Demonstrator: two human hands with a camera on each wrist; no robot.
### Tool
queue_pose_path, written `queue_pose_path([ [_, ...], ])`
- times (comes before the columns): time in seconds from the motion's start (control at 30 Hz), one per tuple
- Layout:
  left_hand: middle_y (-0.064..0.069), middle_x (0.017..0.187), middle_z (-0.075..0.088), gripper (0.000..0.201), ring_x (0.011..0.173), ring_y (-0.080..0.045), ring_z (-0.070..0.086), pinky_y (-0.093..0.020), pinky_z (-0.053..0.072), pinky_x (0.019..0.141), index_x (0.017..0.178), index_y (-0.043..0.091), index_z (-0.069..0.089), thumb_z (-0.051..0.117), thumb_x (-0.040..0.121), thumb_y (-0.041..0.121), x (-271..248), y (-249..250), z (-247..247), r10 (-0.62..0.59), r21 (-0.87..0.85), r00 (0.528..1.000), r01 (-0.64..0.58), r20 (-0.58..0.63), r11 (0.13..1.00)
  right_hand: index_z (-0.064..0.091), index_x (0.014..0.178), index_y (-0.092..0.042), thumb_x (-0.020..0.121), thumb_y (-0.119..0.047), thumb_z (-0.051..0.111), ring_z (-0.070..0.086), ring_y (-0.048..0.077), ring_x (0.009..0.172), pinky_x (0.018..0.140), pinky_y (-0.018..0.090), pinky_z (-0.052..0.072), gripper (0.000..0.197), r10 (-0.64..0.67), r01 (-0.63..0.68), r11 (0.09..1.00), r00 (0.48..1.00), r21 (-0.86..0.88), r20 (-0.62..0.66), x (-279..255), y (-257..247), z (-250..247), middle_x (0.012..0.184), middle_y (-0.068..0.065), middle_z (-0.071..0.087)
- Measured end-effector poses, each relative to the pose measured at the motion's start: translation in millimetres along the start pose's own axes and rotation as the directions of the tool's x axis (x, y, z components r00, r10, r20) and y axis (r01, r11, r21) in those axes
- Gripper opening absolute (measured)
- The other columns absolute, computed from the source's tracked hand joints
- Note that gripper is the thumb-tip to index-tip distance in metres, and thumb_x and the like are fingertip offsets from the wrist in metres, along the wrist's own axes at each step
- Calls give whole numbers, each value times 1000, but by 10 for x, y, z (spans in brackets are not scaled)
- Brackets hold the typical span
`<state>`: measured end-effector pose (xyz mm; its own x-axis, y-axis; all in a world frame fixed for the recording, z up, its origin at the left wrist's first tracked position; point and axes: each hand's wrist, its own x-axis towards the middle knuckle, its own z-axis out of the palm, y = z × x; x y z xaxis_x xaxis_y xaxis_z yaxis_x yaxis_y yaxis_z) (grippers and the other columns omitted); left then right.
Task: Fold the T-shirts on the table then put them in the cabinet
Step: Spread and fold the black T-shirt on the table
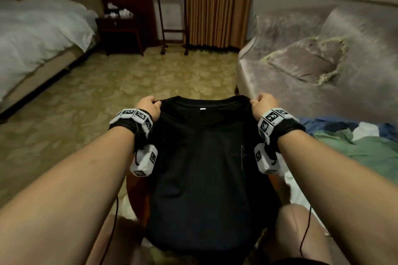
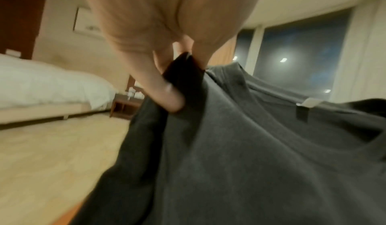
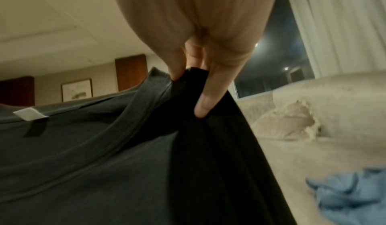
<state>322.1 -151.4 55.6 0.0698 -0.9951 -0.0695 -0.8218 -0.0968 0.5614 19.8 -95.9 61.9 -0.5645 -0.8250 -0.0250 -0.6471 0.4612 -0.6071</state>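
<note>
A black T-shirt [image 1: 202,168] hangs in the air in front of me, collar up, with a small white tag at the neck. My left hand [image 1: 149,104] pinches its left shoulder, and in the left wrist view the thumb and fingers of that left hand [image 2: 177,79] clamp a fold of the black T-shirt [image 2: 250,154]. My right hand [image 1: 261,103] pinches the right shoulder; the right wrist view shows the right hand [image 3: 194,86] gripping bunched cloth of the black T-shirt [image 3: 104,162]. The shirt's lower part drapes over a wooden table edge [image 1: 137,191].
More crumpled shirts, green [image 1: 355,150] and blue [image 1: 336,123], lie to my right. A grey sofa [image 1: 323,49] with a cushion stands behind them, a white bed [image 1: 38,34] at the left, a nightstand [image 1: 120,32] at the back. Patterned carpet [image 1: 129,84] fills the middle. No cabinet shows.
</note>
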Motion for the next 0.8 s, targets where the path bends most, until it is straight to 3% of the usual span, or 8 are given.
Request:
queue_pose_path([
  [0.13, -16, 96, 64, 26, 89, -33, 58, -35, 44, 77, 82, 10, 52, 57, 93, 33, 462, -263, 435, -62, 17, 998, 62, 6, 998, 59, 107, -7, 95, -26, 53, 59, 32, 99, 73, 29, 38, 23, 73, -71, 997, 995, -40, 64, 384, 122, 542, 109, 15, 62],
  [0.27, -10, 83, 61, 29, 78, -28, 54, -32, 41, 70, 73, 12, 52, 62, 90, 34, 774, -400, 751, -132, 5, 991, 132, 28, 991, 53, 126, -8, 93, -20, 51, 57, 33, 109, 76, 28, 39, 35, 130, -116, 989, 977, -87, 171, 616, 236, 955, 123, 14, 58],
  [0.37, -6, 83, 59, 20, 81, -24, 55, -29, 39, 70, 81, 10, 55, 60, 93, 26, 961, -475, 1030, -177, -93, 978, 187, 109, 978, 49, 130, -8, 92, -14, 49, 55, 33, 113, 83, 31, 44, 38, 153, -126, 983, 962, -132, 226, 746, 301, 1222, 127, 14, 55],
  [0.43, -7, 94, 62, 12, 94, -26, 59, -27, 42, 77, 96, 13, 61, 63, 91, 23, 997, -489, 1175, -176, -114, 974, 193, 143, 975, 40, 139, -9, 91, -13, 48, 51, 33, 120, 95, 36, 46, 49, 147, -108, 982, 954, -155, 263, 798, 331, 1363, 138, 14, 47],
  [0.53, -8, 131, 56, 45, 119, -27, 54, -27, 41, 93, 130, 14, 54, 62, 86, 13, 997, -514, 1275, -134, -116, 981, 150, 140, 982, 14, 152, -18, 90, -12, 47, 38, 34, 133, 101, 38, 43, 71, 117, -78, 989, 934, -127, 337, 795, 362, 1468, 156, 10, 21],
  [0.6, -10, 138, 49, 57, 119, -29, 53, -27, 43, 93, 138, 18, 47, 57, 82, 8, 982, -556, 1230, -131, -96, 983, 144, 125, 985, 5, 153, -24, 90, -9, 47, 29, 31, 140, 95, 30, 41, 77, 80, -48, 994, 927, -93, 367, 747, 372, 1493, 160, 4, 4],
  [0.7, -11, 136, 51, 65, 106, -29, 58, -32, 50, 87, 141, 22, 43, 52, 79, 8, 919, -657, 1093, -178, -34, 972, 185, 153, 982, 10, 153, -23, 92, -7, 49, 25, 27, 142, 95, 26, 38, 74, -6, 47, 993, 933, -104, 360, 611, 269, 1529, 161, 3, -3],
  [0.8, -13, 136, 52, 56, 112, -31, 56, -29, 46, 88, 141, 13, 42, 51, 87, 8, 796, -799, 1004, -230, 51, 948, 224, 219, 973, 35, 147, -16, 93, -16, 54, 29, 24, 141, 107, 25, 30, 57, -129, 200, 970, 905, -138, 406, 380, 59, 1592, 158, 5, 16],
])
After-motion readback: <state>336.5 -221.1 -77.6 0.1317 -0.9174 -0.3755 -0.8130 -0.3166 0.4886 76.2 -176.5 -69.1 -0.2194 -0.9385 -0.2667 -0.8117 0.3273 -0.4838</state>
